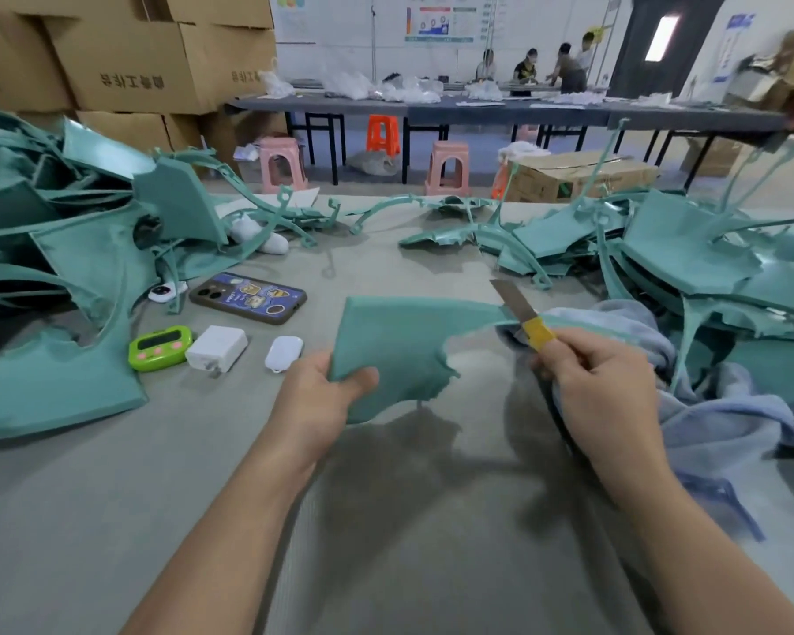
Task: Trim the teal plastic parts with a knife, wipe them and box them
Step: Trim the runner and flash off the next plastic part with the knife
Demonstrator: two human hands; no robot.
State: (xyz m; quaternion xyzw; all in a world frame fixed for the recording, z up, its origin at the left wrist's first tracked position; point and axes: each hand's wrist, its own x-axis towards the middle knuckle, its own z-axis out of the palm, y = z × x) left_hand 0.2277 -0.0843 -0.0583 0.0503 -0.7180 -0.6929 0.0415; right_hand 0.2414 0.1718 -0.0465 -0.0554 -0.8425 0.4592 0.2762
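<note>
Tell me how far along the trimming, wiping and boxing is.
Done: loose teal runner strips suggest some trimming. In hand: left hand grips a teal panel, right hand holds the knife at its upper-right edge. Left: piles of teal parts both sides; wiping with the blue cloth, boxing.

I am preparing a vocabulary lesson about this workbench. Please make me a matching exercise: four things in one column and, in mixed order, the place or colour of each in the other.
Things:
1. utility knife
2. teal plastic part
3. timer
4. phone

Place or colour:
A. lime green
B. gripped by the left hand
C. blue case with cartoon pictures
D. held in the right hand

Pairs: 1-D, 2-B, 3-A, 4-C
</note>
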